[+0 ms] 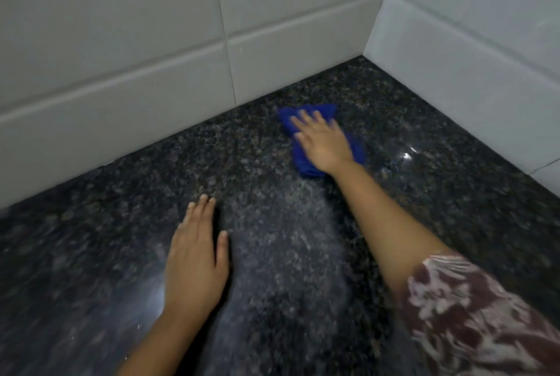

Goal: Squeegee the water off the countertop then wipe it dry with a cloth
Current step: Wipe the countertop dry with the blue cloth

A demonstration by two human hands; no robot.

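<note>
Wipe stage | right hand [325,142] flat, fingers spread, pressing blue cloth [303,163] (no grip) | left hand [195,257] flat, empty, bracing on countertop [91,254]

Home kitchen or bathroom corner is being indicated: speckled granite countertop [121,193], white wall tiles [121,26] meeting at 1 o'clock.

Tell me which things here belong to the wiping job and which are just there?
Part of the job:
- crumpled blue cloth, pressed flat under the right hand
- dark speckled granite countertop
- left hand, resting flat on the stone

Just there:
- white tiled walls
- patterned maroon sleeve
</note>
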